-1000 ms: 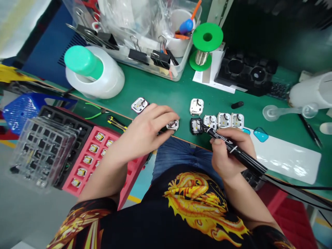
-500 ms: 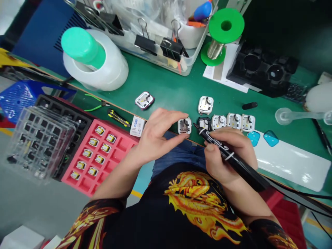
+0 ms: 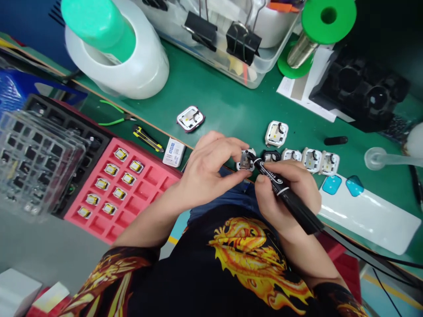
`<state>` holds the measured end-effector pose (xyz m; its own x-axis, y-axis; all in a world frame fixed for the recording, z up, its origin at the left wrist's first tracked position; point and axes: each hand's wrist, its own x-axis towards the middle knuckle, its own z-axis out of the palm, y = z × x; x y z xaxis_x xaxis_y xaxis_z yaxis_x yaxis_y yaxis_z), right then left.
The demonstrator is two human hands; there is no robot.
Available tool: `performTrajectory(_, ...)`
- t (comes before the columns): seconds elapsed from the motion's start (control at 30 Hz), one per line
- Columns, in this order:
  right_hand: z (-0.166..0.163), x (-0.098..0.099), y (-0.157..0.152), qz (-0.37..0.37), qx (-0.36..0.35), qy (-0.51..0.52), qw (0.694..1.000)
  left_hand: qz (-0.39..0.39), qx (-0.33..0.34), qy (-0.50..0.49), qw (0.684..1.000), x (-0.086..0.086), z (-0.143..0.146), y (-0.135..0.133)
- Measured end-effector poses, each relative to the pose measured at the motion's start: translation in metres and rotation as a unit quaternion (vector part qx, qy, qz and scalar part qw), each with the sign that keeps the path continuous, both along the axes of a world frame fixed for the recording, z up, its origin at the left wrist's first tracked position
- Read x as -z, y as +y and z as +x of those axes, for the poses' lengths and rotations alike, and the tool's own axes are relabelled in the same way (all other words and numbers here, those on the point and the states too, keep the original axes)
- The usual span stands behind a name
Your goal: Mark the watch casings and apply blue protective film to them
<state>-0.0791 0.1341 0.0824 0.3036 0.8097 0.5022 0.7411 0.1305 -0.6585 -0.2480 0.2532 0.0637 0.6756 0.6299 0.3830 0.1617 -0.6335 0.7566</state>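
Observation:
My left hand (image 3: 211, 169) pinches a small white square casing (image 3: 246, 161) at the front edge of the green mat (image 3: 224, 105). A black marker pen (image 3: 287, 196) is gripped in my right hand (image 3: 284, 198), and its tip touches the top of that casing. Just right of it a dark casing (image 3: 271, 156) begins a row of white casings (image 3: 310, 159). One more white casing (image 3: 276, 133) lies behind the row. Another with a purple rim (image 3: 191, 119) sits apart on the left.
A red tray (image 3: 122, 185) with several small parts and a black tray (image 3: 66, 145) lie left. A clear tray stack (image 3: 33, 163), white bottle with green cap (image 3: 115, 48), clip bin (image 3: 228, 39), green wire spool (image 3: 317, 31), black fixture (image 3: 360, 88) and white sheet (image 3: 370, 215) surround the work.
My left hand picked up a white casing and brought it toward the marker. The marker tip left the dark casing and now touches the held one. The view shifted closer.

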Motion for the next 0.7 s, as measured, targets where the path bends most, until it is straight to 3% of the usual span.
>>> performTrajectory(0.7,-0.0016,0.0018,0.0004,-0.006,0.008,-0.007,1.0,0.008,0.001,0.045,0.999,0.0005,-0.0009,-0.001)
